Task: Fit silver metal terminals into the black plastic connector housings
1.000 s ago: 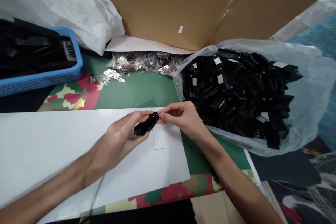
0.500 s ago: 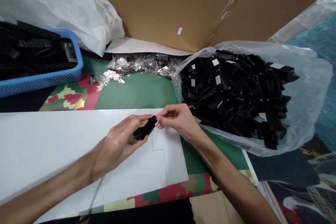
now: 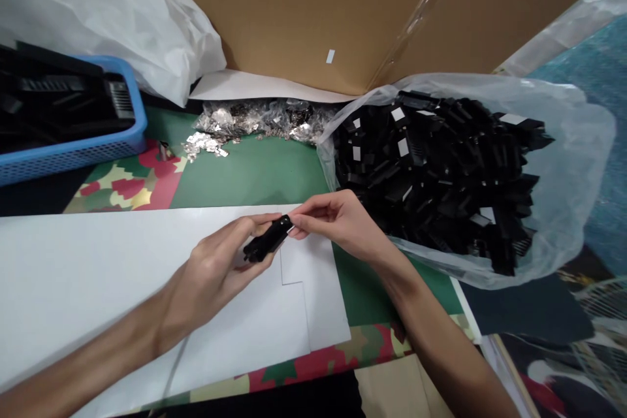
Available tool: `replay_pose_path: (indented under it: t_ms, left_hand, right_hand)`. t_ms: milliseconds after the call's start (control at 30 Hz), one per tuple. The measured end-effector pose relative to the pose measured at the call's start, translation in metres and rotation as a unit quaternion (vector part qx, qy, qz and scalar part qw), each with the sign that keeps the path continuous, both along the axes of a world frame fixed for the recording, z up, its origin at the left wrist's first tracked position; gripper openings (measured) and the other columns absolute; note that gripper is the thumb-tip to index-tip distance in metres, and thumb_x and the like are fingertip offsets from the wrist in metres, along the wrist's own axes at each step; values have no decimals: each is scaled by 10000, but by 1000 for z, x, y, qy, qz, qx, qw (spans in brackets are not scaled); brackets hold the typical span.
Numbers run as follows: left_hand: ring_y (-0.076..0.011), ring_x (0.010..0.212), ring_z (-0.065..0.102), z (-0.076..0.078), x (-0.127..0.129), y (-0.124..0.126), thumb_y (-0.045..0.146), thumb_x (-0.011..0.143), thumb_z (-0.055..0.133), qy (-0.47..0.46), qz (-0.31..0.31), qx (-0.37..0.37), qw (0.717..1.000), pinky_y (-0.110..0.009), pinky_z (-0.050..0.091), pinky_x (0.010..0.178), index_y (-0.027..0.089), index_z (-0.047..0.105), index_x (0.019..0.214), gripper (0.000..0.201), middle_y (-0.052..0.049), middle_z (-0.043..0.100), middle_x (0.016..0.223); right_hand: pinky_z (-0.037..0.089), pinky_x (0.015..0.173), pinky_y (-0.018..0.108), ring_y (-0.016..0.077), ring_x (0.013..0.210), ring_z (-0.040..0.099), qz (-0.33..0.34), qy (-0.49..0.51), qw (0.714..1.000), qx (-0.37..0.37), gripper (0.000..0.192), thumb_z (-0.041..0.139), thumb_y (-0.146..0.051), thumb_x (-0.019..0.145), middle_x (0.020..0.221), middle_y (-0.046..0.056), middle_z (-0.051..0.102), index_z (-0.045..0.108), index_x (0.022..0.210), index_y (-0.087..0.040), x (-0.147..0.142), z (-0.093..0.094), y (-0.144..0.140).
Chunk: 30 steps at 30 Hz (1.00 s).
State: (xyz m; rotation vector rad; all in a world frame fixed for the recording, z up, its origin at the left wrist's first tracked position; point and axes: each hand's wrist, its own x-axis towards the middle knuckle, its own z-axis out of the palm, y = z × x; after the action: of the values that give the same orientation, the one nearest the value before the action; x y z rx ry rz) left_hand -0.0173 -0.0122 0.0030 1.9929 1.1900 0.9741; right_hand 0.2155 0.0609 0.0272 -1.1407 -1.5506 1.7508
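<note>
My left hand (image 3: pixel 220 268) grips a small black plastic part (image 3: pixel 267 240) from below, over a white sheet (image 3: pixel 98 274). My right hand (image 3: pixel 337 222) pinches the upper right end of the same part with thumb and fingertips. What sits between those fingertips is too small to tell. Just right of the hands lies an open clear plastic bag (image 3: pixel 563 209) heaped with several similar black parts (image 3: pixel 441 170). A pile of small shiny metal pieces (image 3: pixel 255 121) lies behind, on the green mat (image 3: pixel 255 173).
A blue basket (image 3: pixel 73 147) with black parts stands at the far left, a crumpled white bag (image 3: pixel 122 19) behind it. A brown cardboard wall (image 3: pixel 318 6) closes the back. A patterned cloth (image 3: pixel 127 183) shows beneath the mat and sheet.
Both hands stay together on the black part with only slight finger shifts. The view has drifted a little, moving everything slightly left.
</note>
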Motion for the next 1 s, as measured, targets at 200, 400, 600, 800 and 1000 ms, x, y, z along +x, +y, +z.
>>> replay_pose_path:
  t_ms: [200, 400, 600, 800, 1000]
  left_hand:
    - [-178, 1112, 730, 0, 2, -1, 177, 974, 659, -17, -9, -20, 1000, -181, 686, 737, 256, 593, 1208, 255, -33, 706, 1323]
    - [-164, 1162, 704, -1, 4, -4, 183, 989, 647, -9, -22, -3, 1000, -207, 680, 854, 255, 572, 1262, 292, -32, 687, 1349]
    - [-159, 1145, 711, -2, 4, -6, 145, 966, 673, -3, 8, 50, 999, -167, 665, 772, 221, 578, 1272, 329, -54, 708, 1330]
    - [-146, 1127, 733, 1, 7, -3, 124, 942, 708, -8, 19, 93, 995, -194, 617, 923, 184, 585, 1167, 263, -74, 739, 1288]
    - [-150, 1065, 757, 8, 15, -5, 124, 898, 746, -9, 64, 127, 990, -224, 597, 926, 198, 591, 1012, 206, -36, 787, 1157]
  right_hand:
    - [635, 707, 301, 193, 710, 777, -19, -39, 997, 58, 250, 830, -414, 836, 739, 52, 798, 814, 893, -171, -4, 1, -7]
    - [561, 599, 253, 169, 642, 729, -31, -66, 996, 57, 215, 868, -353, 782, 696, 49, 774, 781, 811, -158, -7, 4, -8]
    - [549, 583, 239, 141, 593, 691, -34, -35, 998, 28, 235, 888, -346, 752, 652, 25, 739, 744, 778, -162, -12, 0, -6]
    - [607, 668, 268, 163, 678, 737, 10, -16, 1000, 12, 261, 812, -410, 862, 733, 46, 778, 788, 885, -152, -1, 14, -4]
    - [611, 878, 289, 176, 1021, 733, 84, -60, 985, 139, 257, 649, -274, 1016, 1175, 51, 760, 742, 1254, -244, 17, 33, -6]
